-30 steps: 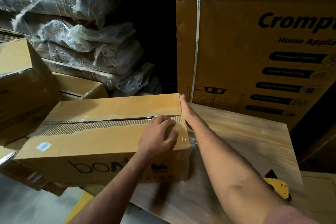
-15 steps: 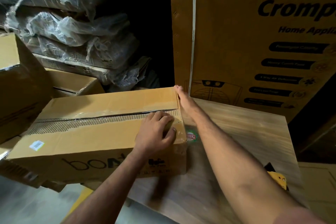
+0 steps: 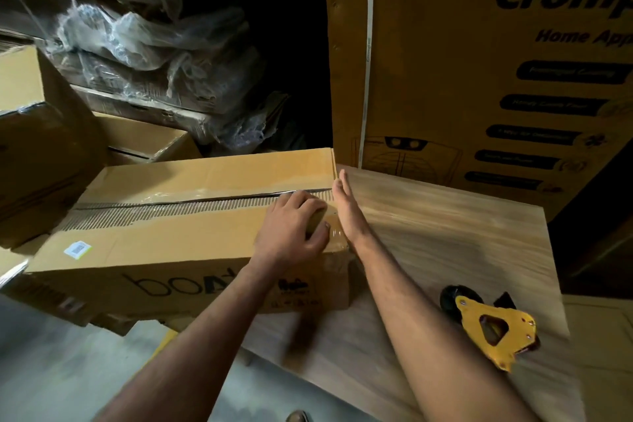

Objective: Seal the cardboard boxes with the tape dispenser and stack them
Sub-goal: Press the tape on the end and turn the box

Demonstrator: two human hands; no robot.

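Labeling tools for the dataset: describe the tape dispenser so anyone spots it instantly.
Start at the wooden tabletop right of the cardboard box. The tape dispenser lies near its front right edge, beyond the right forearm. It is the only yellow item, with a black roller.

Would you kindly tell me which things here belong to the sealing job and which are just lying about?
Job:
- cardboard box
- tape dispenser
- left hand
- right hand

Lying about:
- printed appliance carton
- plastic-wrapped bundles
- open box

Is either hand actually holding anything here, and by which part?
Nothing is held. The left hand presses the taped box top near its right end; the right hand lies flat against that end. The tape dispenser lies untouched.
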